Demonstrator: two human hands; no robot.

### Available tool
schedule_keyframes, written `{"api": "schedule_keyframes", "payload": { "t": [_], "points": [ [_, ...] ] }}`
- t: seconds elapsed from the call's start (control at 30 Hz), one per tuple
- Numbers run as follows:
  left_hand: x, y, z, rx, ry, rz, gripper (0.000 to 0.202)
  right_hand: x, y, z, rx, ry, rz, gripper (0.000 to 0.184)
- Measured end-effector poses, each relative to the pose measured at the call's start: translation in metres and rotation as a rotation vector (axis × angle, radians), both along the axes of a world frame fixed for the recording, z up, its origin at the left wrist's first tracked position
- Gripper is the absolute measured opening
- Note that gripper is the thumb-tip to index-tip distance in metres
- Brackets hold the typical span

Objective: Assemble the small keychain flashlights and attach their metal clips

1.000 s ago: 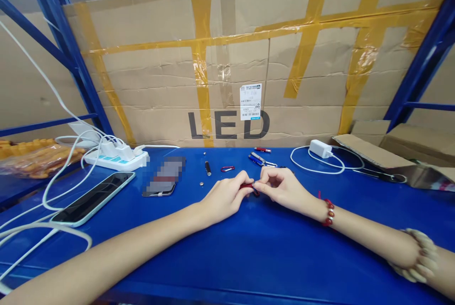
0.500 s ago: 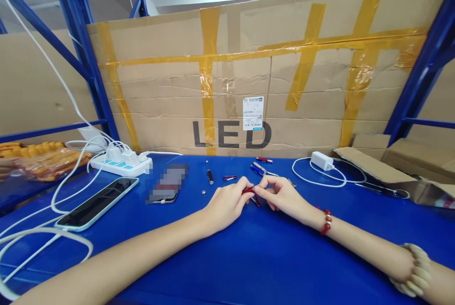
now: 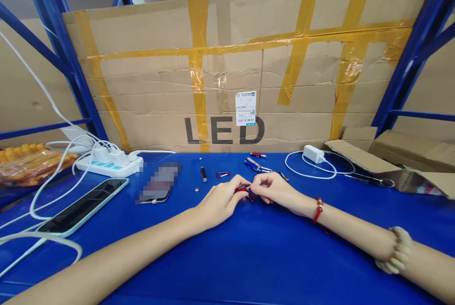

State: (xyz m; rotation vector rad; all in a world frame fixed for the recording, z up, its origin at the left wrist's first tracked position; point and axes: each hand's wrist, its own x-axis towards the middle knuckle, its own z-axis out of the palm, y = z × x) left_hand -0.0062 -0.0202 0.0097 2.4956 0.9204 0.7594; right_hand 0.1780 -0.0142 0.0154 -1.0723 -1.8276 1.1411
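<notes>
Both of my hands meet at the middle of the blue table. My left hand pinches a small red keychain piece between thumb and fingers. My right hand, with a red bead bracelet at the wrist, is closed on the other end of the same piece, where a small clip hangs. Just beyond the hands lie a red carabiner, a dark little cylinder, a tiny round button cell and blue and red mini pens.
A phone lies at the left by white cables and a power strip. A blurred item sits mid-left. A white charger with coiled cable and cardboard boxes are at the right. A taped cardboard wall closes the back.
My hands stay joined on the red piece, with the fingers shifting slightly. The head camera has swung a little, so the scene sits differently in the picture.
</notes>
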Motion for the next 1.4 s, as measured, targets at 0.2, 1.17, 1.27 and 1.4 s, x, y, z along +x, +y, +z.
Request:
{"api": "schedule_keyframes", "payload": {
  "t": [0.2,1.17,1.27,1.4],
  "points": [
    [-0.001,-0.006,0.002,0.024,0.028,-0.103,0.025,0.003,0.004,0.0,-0.045,-0.035,0.022,0.034],
    [0.0,0.003,-0.001,0.055,0.166,-0.127,0.021,0.018,-0.013,0.02,1.544,-0.854,0.209,0.031],
    [0.0,0.001,0.0,0.061,0.174,-0.12,0.019,0.017,-0.013,0.018,1.408,-0.784,0.22,0.027],
    [0.0,-0.002,0.001,0.065,0.169,-0.095,0.018,0.016,-0.013,0.012,1.124,-0.59,0.231,0.017]
  ]
}}
